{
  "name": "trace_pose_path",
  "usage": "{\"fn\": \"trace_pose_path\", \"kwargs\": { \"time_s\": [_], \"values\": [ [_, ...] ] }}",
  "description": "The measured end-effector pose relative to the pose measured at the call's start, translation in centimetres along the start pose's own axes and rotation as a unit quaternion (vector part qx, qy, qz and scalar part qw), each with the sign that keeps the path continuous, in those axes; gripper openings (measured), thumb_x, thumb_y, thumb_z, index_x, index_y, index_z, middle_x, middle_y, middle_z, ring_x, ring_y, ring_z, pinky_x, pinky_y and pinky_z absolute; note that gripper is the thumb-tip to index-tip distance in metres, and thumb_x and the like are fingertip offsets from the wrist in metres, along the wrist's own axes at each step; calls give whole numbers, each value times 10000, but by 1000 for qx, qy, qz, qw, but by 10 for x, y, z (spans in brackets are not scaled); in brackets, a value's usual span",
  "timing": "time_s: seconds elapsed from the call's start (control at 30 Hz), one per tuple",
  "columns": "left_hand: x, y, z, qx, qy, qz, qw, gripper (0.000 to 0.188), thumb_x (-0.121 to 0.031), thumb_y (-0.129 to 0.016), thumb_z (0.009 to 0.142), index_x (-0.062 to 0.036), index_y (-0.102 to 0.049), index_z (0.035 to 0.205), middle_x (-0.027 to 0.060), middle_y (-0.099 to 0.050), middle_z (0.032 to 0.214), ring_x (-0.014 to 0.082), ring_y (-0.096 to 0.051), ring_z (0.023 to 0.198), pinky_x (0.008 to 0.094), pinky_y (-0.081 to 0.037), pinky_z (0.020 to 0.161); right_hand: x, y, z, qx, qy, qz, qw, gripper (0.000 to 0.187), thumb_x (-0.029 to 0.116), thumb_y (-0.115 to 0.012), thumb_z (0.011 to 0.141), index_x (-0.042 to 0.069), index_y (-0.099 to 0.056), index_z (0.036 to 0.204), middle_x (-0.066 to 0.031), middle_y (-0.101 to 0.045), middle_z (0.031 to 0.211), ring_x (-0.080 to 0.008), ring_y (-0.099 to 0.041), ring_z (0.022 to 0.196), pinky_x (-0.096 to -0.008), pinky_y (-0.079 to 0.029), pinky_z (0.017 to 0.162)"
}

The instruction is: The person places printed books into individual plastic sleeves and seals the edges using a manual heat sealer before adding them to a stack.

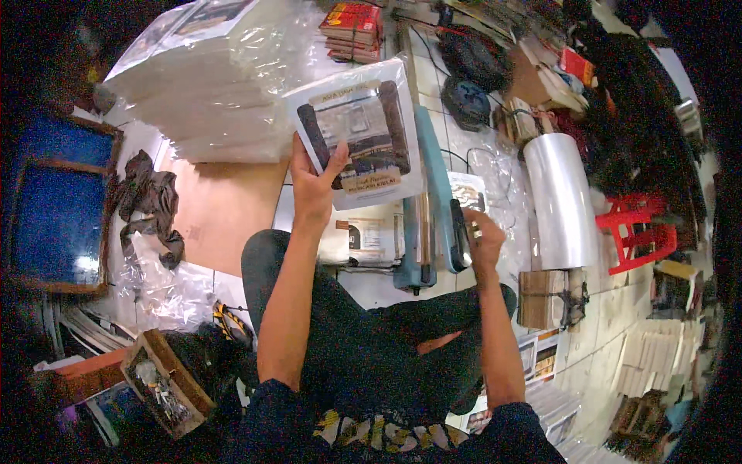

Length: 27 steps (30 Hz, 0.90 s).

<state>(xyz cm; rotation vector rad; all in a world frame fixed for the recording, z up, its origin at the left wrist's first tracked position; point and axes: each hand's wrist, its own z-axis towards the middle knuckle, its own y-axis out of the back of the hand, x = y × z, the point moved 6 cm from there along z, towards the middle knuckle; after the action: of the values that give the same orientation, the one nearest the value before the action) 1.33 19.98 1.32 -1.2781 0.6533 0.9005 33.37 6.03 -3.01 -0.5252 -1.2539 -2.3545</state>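
My left hand (315, 188) grips a book (363, 135) in a clear plastic sleeve, thumb on its front cover, and holds it up and tilted. To its right stands a blue bar heat sealer (418, 240) with its long arm (438, 174) raised from the base. The fingers of my right hand (485, 238) are curled at the black handle (460, 241) on the near end of that arm, partly hidden. A stack of books (363, 236) lies left of the sealer, under the held book. Another light-covered book or packet (468, 190) lies to the right.
A big pile of clear plastic sleeves (209, 108) lies at the far left on brown cardboard (209, 205). Tied red books (351, 31) sit at the far side. A plastic film roll (558, 197), a red stool (634, 232) and bundled books (541, 298) are on the right.
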Motion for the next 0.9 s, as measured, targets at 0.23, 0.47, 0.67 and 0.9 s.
{"fn": "trace_pose_path", "kwargs": {
  "time_s": [0.23,0.47,0.67,0.9],
  "values": [
    [-20,-21,-28,68,10,77,995,681,-125,-795,796,-50,-411,1353,83,-574,1199,192,-587,1028,348,-492,911,-8,108,5,-156,-182,-292,926,591,156,-716,828,-52,-477,1326,-237,-554,1272,-373,-543,1162,-427,-440,987],
    [-81,-143,-77,344,-153,335,864,735,-74,-777,722,-67,-406,1357,133,-598,1171,244,-626,934,356,-508,836,222,176,-38,-239,140,-228,933,479,225,-679,779,38,-573,1208,-180,-618,1145,-333,-603,1072,-419,-477,931],
    [-89,-259,-176,519,-283,476,651,740,0,-747,683,-141,-436,1340,127,-715,962,264,-697,865,403,-546,822,213,205,-46,-83,-99,-196,972,506,151,-580,800,43,-519,1290,-155,-636,1131,-309,-644,1019,-404,-493,906],
    [-83,-247,-186,441,-316,277,793,739,-139,-848,660,-54,-494,1303,119,-582,1300,306,-509,1239,424,-316,1109,83,254,-208,-242,-320,-93,911,484,25,-615,889,-40,-483,1350,-126,-673,1125,-188,-672,893,-302,-541,762]
  ]
}}
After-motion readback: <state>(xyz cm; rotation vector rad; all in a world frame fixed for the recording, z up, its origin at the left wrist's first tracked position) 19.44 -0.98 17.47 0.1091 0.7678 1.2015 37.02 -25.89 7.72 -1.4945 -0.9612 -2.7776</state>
